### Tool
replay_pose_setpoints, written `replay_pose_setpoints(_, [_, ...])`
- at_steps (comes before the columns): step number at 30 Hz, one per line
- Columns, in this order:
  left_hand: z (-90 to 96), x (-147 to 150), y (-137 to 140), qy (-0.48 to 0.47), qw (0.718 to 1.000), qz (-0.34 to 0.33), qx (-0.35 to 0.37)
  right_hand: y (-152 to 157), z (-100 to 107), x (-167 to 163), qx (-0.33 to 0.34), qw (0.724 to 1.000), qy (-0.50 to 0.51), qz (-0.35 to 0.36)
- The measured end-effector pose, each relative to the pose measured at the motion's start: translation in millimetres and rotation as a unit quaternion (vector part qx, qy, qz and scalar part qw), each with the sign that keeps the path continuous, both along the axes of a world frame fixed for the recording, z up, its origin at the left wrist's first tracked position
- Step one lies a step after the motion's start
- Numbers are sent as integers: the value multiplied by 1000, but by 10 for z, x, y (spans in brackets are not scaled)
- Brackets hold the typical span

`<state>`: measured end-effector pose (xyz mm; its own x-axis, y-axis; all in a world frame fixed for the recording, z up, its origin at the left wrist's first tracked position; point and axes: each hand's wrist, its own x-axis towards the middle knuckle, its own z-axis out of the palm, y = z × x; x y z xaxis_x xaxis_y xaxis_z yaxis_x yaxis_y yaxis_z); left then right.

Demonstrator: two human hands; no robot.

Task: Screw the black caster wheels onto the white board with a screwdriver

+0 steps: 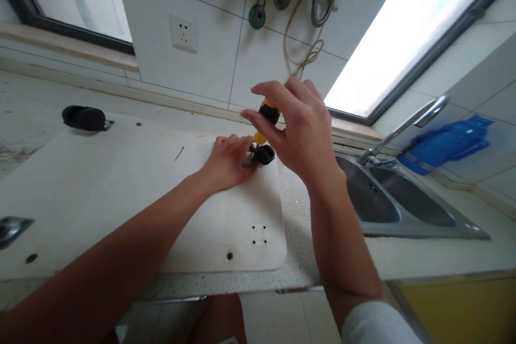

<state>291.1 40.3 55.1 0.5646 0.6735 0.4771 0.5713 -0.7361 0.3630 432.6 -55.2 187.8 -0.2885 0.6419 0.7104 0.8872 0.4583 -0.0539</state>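
In my right hand [304, 131] I grip a yellow and black screwdriver [269, 112] between thumb and fingers. It points down and to the left, its lower end at the mount of a black caster wheel [266, 154]. My left hand [230, 162] rests on the white board [149, 153], its thumb and forefinger closed about the caster's metal base. The screwdriver's tip and any screw are hidden there. Another black caster [84, 117] stands at the board's far left corner. At the near right corner several small screw holes [259, 234] show.
The board lies on a speckled countertop [296, 215]. To the right are a double steel sink [366, 193], a faucet [403, 129] and a blue pitcher [447, 142]. A metal fitting [14, 228] sits at the left edge. Wall pipes and a socket [184, 34] are behind.
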Motion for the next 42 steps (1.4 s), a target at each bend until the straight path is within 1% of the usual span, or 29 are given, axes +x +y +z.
replay_pose_setpoints(4, [1,-2,-1,3,1000,-3,6,29,-16,11,-43,998,-18,40])
replay_pose_setpoints(5, [1,-2,-1,4,1000,-2,5,33,-17,18,-39,999,-15,35])
replay_pose_setpoints(8, [-6,-2,1,-1,1000,-2,4,28,-6,35,4,1000,8,3])
replay_pose_setpoints(9, [-9,-2,3,-4,1000,-3,6,18,2,39,2,1000,11,8])
replay_pose_setpoints(12, [-19,-2,6,-4,1000,-3,13,-19,24,43,-58,996,0,61])
replay_pose_setpoints(13, [-20,-3,6,-2,1000,-2,15,-22,22,40,-69,996,-2,65])
replay_pose_setpoints(14, [-19,-3,5,1,1000,-1,16,-17,15,34,-64,996,-1,56])
replay_pose_setpoints(17, [-5,-6,-4,1,1000,-3,12,17,-11,17,3,1000,14,-10])
replay_pose_setpoints(18, [1,-7,-8,1,1000,-3,9,16,-9,17,16,1000,16,-19])
replay_pose_setpoints(19, [5,-7,-11,0,1000,-3,8,2,3,19,14,1000,17,-14])
replay_pose_setpoints(20, [9,-6,-14,1,1000,-2,7,-25,23,25,-3,1000,15,5])
replay_pose_setpoints(22, [12,-4,-16,3,1000,1,7,-92,70,36,-59,996,7,63])
replay_pose_setpoints(23, [12,-3,-16,5,1000,2,6,-118,86,37,-78,994,5,82])
replay_pose_setpoints(24, [11,-2,-15,6,1000,3,5,-128,91,32,-84,993,5,82])
replay_pose_setpoints(26, [11,-5,-12,7,1000,2,0,-99,63,7,-54,998,8,31])
replay_pose_setpoints(28, [10,-11,-10,5,1000,-1,-2,-36,15,-22,4,999,14,-32])
replay_pose_setpoints(29, [10,-14,-9,5,1000,-3,-2,-14,-2,-30,22,999,15,-47])
replay_pose_setpoints(30, [8,-16,-8,5,1000,-2,-1,-9,-6,-29,26,998,15,-45])
replay_pose_setpoints(31, [7,-16,-8,6,1000,-1,0,-24,3,-21,16,999,12,-31])
replay_pose_setpoints(34, [1,-12,-7,3,1000,-3,3,-149,81,35,-67,996,-15,49])
replay_pose_setpoints(35, [0,-9,-7,0,1000,-4,4,-185,104,52,-87,994,-21,65])
replay_pose_setpoints(36, [-1,-8,-8,-3,1000,-5,5,-205,116,62,-93,993,-22,66])
replay_pose_setpoints(37, [0,-8,-8,-5,1000,-6,5,-205,114,64,-84,995,-19,54])
replay_pose_setpoints(40, [6,-14,-8,-4,1000,-5,-1,-116,55,37,-19,1000,12,-12])
replay_pose_setpoints(42, [13,-21,-8,1,1000,-6,-5,-63,24,28,-2,999,25,-25])
